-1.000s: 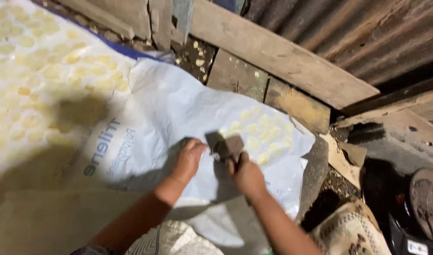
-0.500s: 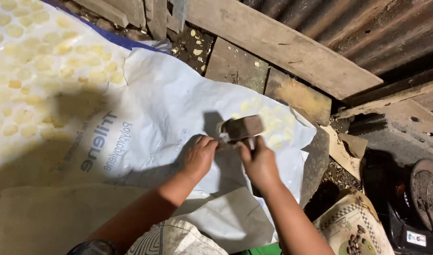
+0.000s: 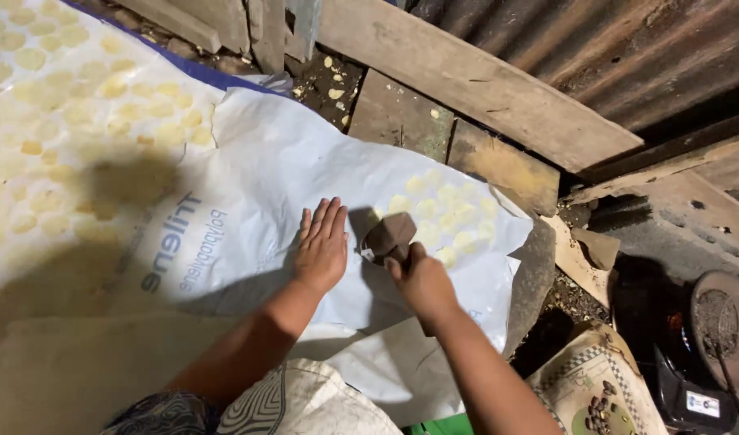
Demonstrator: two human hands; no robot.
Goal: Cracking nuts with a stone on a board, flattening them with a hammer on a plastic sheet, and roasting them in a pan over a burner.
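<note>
the only container in view is a round dark pot (image 3: 714, 322) at the far right edge, filled with something grey and grainy; beside it a patterned woven cloth (image 3: 587, 379) carries a small heap of dark brown seeds (image 3: 601, 412). the left hand (image 3: 322, 246) lies flat and open on a white woven plastic sack (image 3: 281, 201), fingers straight and close together, holding nothing. just to its right the right hand (image 3: 422, 278) is closed around the handle of a wooden mallet (image 3: 388, 237), whose blocky brown head is tilted just above the sack, between the two hands. beyond the mallet, flat pale yellow discs (image 3: 446, 211) lie in a loose patch on the sack, thin, roundish and uneven at the edges. a second sheet (image 3: 63, 121) at the left is covered with many more of the same discs in rough rows. rough weathered wooden planks (image 3: 474, 80) and rusty corrugated metal (image 3: 627, 48) border the sacks at the top.
</note>
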